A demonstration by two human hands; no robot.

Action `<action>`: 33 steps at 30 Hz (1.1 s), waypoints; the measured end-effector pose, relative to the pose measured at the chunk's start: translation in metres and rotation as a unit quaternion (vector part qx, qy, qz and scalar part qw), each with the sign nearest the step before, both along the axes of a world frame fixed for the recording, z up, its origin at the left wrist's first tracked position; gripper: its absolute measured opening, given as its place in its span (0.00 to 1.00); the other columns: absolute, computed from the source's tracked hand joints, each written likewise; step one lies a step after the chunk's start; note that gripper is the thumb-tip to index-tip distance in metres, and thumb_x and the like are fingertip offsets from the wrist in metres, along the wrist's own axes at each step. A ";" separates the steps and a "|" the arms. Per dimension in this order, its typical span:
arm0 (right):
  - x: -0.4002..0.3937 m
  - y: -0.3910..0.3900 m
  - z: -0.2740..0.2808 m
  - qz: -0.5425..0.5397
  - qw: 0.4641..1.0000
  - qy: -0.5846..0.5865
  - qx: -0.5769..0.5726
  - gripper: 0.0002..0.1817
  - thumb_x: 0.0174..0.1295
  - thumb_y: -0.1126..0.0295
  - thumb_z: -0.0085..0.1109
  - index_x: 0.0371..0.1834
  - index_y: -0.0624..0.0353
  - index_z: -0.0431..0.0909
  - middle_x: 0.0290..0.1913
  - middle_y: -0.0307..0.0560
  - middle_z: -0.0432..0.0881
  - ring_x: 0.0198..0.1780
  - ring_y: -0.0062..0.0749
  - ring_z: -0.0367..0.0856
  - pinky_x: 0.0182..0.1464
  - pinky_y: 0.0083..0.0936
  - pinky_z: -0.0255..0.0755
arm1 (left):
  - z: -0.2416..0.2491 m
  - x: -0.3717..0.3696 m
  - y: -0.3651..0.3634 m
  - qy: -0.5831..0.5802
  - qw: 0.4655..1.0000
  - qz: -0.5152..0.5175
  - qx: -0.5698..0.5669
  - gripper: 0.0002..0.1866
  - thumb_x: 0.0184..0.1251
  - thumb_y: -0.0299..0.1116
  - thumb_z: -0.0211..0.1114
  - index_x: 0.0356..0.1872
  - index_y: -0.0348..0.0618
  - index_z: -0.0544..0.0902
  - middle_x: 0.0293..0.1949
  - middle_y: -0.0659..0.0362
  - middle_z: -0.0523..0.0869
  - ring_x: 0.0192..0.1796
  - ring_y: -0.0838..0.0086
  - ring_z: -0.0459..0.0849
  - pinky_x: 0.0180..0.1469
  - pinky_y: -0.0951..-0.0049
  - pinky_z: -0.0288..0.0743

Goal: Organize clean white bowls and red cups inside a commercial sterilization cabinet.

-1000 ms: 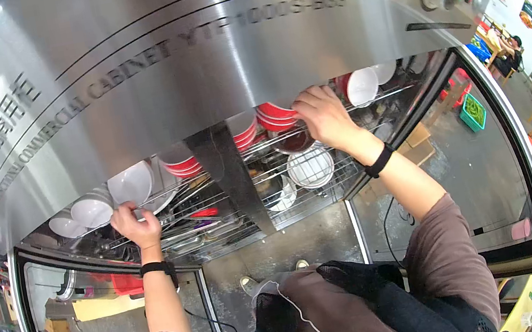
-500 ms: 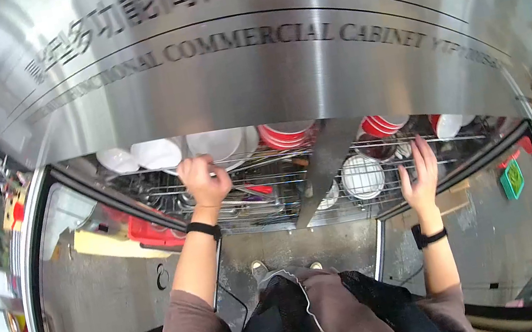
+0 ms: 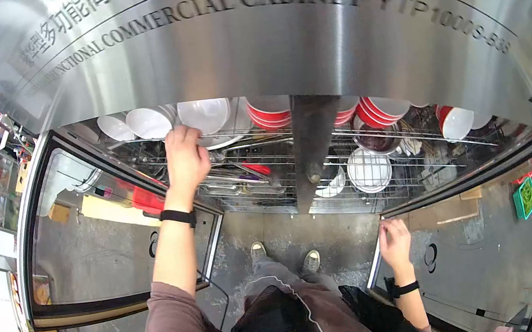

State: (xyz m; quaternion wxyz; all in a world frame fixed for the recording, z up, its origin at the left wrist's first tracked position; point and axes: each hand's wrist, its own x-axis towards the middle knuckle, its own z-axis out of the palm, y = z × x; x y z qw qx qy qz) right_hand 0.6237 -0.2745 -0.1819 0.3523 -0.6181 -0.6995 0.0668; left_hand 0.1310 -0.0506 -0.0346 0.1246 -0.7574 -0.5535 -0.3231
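Note:
My left hand point(image 3: 186, 157) is at the front edge of the upper wire shelf point(image 3: 247, 142), just below a white bowl point(image 3: 204, 115). Its fingers are curled over, and what they grip is hidden behind the knuckles. Below it on the lower rack lie metal utensils and a red-handled utensil point(image 3: 256, 168). My right hand point(image 3: 395, 241) hangs low beside the inner edge of the right glass door point(image 3: 477, 235), away from the racks. Its fingers are loosely bent, with nothing seen in them.
The steel cabinet point(image 3: 223, 45) has a centre post point(image 3: 315, 150) and both doors swung out beside me. Red-and-white bowls point(image 3: 384, 109) are stacked on the upper shelf, white plates point(image 3: 370, 169) on the lower. A green basket point(image 3: 524, 198) shows at right; a cable runs near the left door.
My right hand has left the right-hand rack and come down toward my body. My left hand has shifted slightly up and left to the shelf edge. The view has tilted down.

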 end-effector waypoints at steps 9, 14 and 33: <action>-0.007 -0.036 0.014 0.002 1.000 0.006 -0.026 0.05 0.62 0.78 0.65 0.40 0.61 0.87 0.39 0.52 0.89 0.42 0.51 0.86 0.47 0.40 0.80 | 0.026 0.001 -0.042 -0.031 0.999 -0.033 0.022 0.20 0.52 0.19 0.61 0.50 0.37 0.78 0.51 0.44 0.80 0.57 0.43 0.78 0.62 0.49 0.74; -0.024 -0.058 0.015 -0.031 0.999 0.008 -0.020 0.04 0.62 0.76 0.66 0.39 0.60 0.86 0.36 0.51 0.87 0.37 0.50 0.84 0.44 0.41 0.78 | 0.004 -0.015 -0.121 0.002 0.994 -0.103 -0.045 0.15 0.53 0.22 0.63 0.44 0.38 0.81 0.43 0.46 0.82 0.50 0.47 0.82 0.55 0.49 0.77; -0.307 -0.132 0.067 0.212 0.967 -0.128 -0.066 0.04 0.61 0.73 0.69 0.36 0.59 0.87 0.37 0.51 0.89 0.43 0.50 0.87 0.47 0.42 0.82 | -0.194 -0.219 -0.518 -0.123 0.887 0.000 -0.445 0.15 0.65 0.37 0.68 0.49 0.41 0.85 0.45 0.50 0.91 0.50 0.50 0.89 0.55 0.51 0.82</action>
